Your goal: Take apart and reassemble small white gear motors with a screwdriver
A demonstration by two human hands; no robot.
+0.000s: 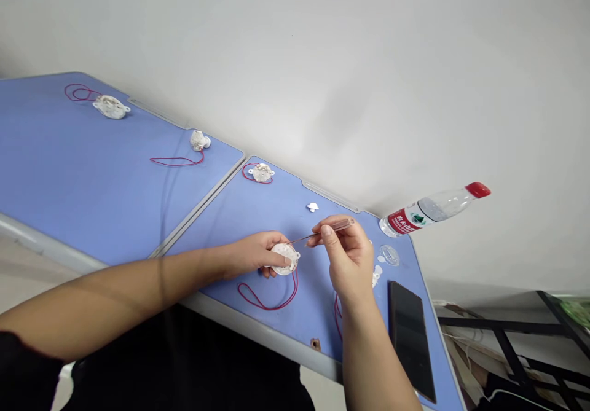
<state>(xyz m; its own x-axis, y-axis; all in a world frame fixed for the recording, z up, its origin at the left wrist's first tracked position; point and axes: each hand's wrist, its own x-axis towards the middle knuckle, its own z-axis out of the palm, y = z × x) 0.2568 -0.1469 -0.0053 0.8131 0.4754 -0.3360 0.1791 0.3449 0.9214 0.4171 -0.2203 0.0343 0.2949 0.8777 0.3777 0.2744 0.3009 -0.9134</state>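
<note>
My left hand (265, 254) pinches a round white piece (284, 257) with small side loops, just above the blue table. A red cord (265, 306) hangs from that piece and curls on the tabletop. In my right hand (346, 251) is a thin tool with a clear handle (340, 225), held between thumb and fingers. Its metal shaft points left, and the tip is at or close to the upper edge of the white piece; whether they touch I cannot tell.
On the blue table (92, 183) lie more corded white pieces (262, 172), a small white part (312, 207) and a clear disc (389, 255). A water bottle (433, 210) and a black phone (412, 340) are at the right. A wall rises behind.
</note>
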